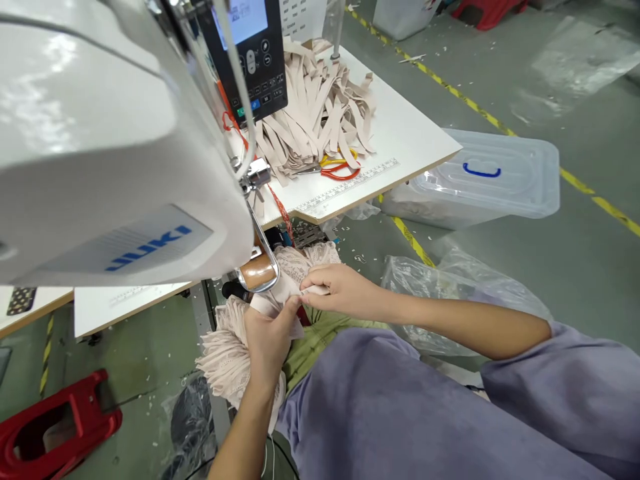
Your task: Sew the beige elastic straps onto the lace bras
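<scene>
- Your left hand is pinching the pale fabric just beside the sewing machine, probably to keep it taut.
- Your right hand is gripping it too, perhaps to steady it.
- Scissors are lying near, seemingly for easy reach.

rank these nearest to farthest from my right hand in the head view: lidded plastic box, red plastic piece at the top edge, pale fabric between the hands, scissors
From the right hand:
1. pale fabric, held by it
2. scissors, on the white table ahead
3. lidded plastic box, on the floor to the right
4. red plastic piece, far across the floor
</scene>
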The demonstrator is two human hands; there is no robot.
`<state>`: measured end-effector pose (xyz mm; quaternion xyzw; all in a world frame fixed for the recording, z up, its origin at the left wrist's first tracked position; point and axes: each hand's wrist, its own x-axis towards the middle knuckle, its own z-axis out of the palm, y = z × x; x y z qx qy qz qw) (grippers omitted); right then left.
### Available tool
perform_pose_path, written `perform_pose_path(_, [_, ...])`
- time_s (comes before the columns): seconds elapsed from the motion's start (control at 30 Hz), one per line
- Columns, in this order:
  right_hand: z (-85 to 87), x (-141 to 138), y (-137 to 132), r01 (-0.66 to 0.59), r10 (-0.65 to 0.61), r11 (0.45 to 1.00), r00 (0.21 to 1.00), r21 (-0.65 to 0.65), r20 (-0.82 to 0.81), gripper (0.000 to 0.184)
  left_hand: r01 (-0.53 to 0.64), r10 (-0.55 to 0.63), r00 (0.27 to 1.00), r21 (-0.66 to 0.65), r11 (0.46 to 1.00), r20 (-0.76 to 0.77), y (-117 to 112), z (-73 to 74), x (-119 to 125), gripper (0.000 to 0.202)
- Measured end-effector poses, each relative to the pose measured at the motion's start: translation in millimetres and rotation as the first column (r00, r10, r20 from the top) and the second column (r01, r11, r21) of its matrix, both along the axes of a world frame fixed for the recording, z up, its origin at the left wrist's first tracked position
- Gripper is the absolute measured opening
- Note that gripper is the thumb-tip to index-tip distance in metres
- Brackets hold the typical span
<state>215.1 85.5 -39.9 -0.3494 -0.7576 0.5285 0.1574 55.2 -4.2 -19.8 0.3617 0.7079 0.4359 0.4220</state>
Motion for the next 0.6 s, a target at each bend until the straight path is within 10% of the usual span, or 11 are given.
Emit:
perform_pose_path(0.13, [13.3, -3, 12, -0.112, 0.1, 0.973, 0.993, -0.202, -0.067, 0.016, -0.067, 0.051, 0.968, 0.058, 0.996, 0.246, -20, -13.7, -11, 0.037])
perform_pose_path(0.33, [54.1, -18, 36, -0.281, 0.147, 0.756, 0.953, -0.591, -0.266, 0.023, -0.247, 0.06, 0.818, 0.254, 0.935, 0.572, -53, -35.5, 4, 0.09])
perform_pose_path(0.5, [96.6, -39, 51, -0.531, 0.504, 0.781, 0.847, -0.329, -0.169, 0.02, -0.034, 0.02, 0.999, 0.529, 0.848, 0.032, -51, -20.6, 6, 0.08])
perform_pose_path(0.6, [106.3, -52, 65, -0.542, 0.542, 0.84, 0.84, 0.024, 0.023, 0.011, 0.166, 0.135, 0.914, 0.657, 0.736, -0.382, -43, -15.1, -27, 0.077])
